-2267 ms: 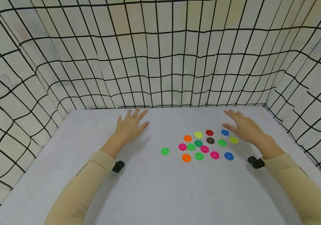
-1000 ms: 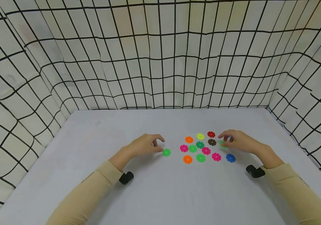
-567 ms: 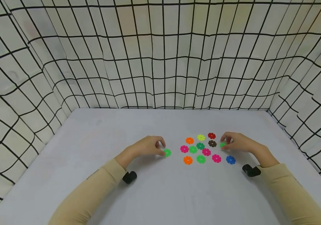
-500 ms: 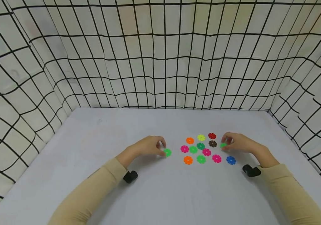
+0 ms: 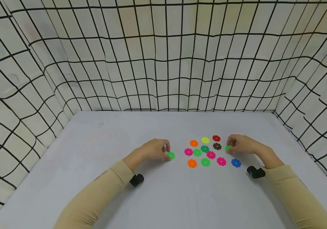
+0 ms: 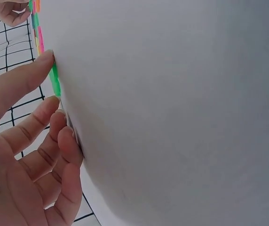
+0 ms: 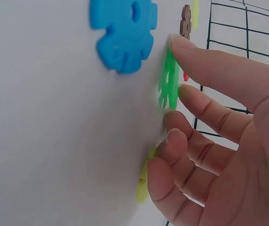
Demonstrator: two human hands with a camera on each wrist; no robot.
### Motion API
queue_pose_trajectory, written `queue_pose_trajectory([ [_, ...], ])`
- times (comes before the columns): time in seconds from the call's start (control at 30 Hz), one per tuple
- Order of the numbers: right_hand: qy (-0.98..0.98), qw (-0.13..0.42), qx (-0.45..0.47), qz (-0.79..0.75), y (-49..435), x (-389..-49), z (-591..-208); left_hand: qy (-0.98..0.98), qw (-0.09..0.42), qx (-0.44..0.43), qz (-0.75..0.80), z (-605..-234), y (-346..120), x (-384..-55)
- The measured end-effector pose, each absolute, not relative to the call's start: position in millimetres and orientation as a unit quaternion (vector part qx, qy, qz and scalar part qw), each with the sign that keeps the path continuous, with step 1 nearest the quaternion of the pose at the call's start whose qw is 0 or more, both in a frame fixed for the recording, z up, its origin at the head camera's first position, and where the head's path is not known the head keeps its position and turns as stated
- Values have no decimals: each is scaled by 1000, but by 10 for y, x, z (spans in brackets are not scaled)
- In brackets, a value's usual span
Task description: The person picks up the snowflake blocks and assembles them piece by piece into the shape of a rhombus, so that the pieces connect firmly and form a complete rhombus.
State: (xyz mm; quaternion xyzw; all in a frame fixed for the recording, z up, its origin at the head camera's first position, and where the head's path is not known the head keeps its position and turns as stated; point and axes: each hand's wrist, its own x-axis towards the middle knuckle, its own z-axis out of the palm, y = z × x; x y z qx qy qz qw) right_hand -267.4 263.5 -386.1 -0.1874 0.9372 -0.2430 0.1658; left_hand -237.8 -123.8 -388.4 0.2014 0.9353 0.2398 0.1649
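My left hand (image 5: 155, 149) is low over the table, its thumb and index finger pinching the opposite edges of a green notched plastic disc (image 5: 171, 155). In the left wrist view that disc (image 6: 55, 81) shows edge-on between thumb and index fingertip, with the other fingers curled near the tabletop. On the right, my right hand (image 5: 245, 144) pinches another green notched disc (image 5: 228, 148), partly covered by the fingers. The right wrist view has this disc (image 7: 171, 80) between thumb and index finger. A yellow disc (image 7: 145, 176) lies under the curled fingers there, and a blue disc (image 7: 125, 33) sits nearby.
Between the hands lie several flat notched discs, among them an orange disc (image 5: 192, 163), a brown disc (image 5: 217, 146), a red disc (image 5: 216, 138) and a pink disc (image 5: 221, 161). A black grid net (image 5: 166, 63) over white cloth walls the white table (image 5: 180, 197) at back and sides.
Both hands came down from spread fingers above the table to the two green discs, fingers curling in. Lately the left hand has edged slightly right at its disc; the right hand has hardly moved.
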Motion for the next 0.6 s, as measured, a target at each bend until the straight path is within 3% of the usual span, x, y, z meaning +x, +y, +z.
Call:
queue_pose_trajectory([
  [0.6,924,175,-185,-284,2614,-2683,-3845,926,186,203,258,-3857,-1178,-2444],
])
